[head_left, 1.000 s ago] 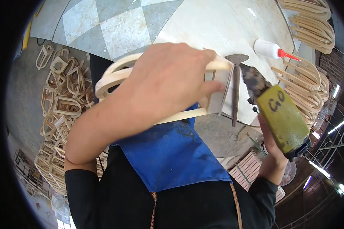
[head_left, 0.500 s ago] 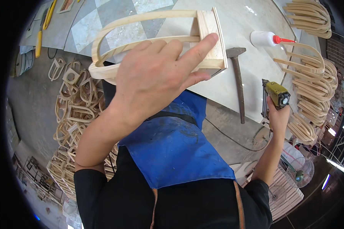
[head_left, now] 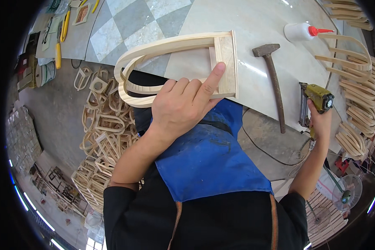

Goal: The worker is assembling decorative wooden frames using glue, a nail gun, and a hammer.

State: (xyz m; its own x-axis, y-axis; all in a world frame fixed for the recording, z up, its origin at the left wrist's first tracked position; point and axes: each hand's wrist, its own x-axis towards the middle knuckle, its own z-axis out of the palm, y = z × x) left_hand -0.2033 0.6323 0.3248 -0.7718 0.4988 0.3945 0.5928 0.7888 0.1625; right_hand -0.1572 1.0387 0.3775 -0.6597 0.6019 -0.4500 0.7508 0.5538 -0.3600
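Note:
My left hand (head_left: 183,102) grips the near side of a pale wooden frame (head_left: 154,43), its index finger stretched along the flat end board. The frame has rounded bent strips at the left and a straight board at the right. It is held at the table's near edge, over my blue apron (head_left: 212,162). In my right hand (head_left: 319,121) is a green and black nail gun (head_left: 321,98), held by its handle over the table's right part. A hammer (head_left: 275,83) with a dark metal head lies between the frame and the nail gun.
A white glue bottle (head_left: 298,32) with a red nozzle lies beyond the hammer. Bent wooden strips (head_left: 360,93) are stacked along the right. Many finished-looking frames (head_left: 108,125) are heaped on the floor at the left. A hose (head_left: 264,148) trails below the table edge. Yellow-handled tools (head_left: 58,54) lie far left.
The wooden frame in my left hand has come lower and tipped, now showing its open inside more. My right hand still holds the nail gun in about the same place by the table's right side.

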